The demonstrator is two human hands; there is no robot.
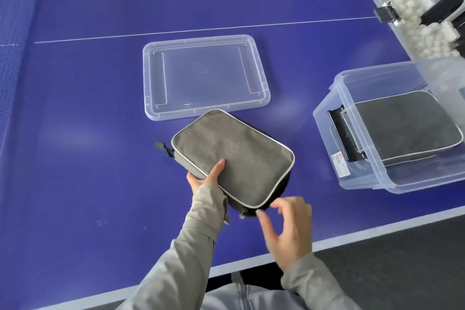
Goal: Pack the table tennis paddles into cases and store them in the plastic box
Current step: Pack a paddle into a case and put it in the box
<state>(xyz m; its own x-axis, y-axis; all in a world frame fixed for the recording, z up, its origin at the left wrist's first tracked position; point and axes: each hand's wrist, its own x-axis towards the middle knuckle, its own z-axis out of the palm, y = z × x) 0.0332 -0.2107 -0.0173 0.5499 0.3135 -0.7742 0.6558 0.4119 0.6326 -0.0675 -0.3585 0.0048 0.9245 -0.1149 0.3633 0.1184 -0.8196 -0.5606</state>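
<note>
Standing at the near edge of the blue worktop (75, 113), I see the person's right hand (286, 229) closest to me. Its fingers are loose and spread and grasp nothing, hovering just beside the near corner of the grey case (234, 156). Motion blur hides whether a fingertip touches the fabric. A small zip pull (241, 215) hangs at that same corner.

The left hand (205, 176) grips the case by its near-left edge, thumb on top and fingers tucked beneath, tilting that side a little off the worktop. The case has soft, felt-like cloth with pale piping round the rim. I judge it light and somewhat floppy, yet holding a flat shape, so it is no slippery load. Taking it by two opposite edges should keep it level. I cannot tell whether a paddle is inside.

Just beyond the case, the clear lid (206, 75) lies flat. To the right, well apart from the hands, stands the plastic box (324, 121), open, with a second case (402, 126) lying flat on its floor. A black clip (344, 133) sits on the box's near end wall. The label (339, 162) below it shows a red mark and fine print, too small to read. No other writing is visible.

Farthest off, past the worktop's corner, is a tub of white balls (415, 7).
</note>
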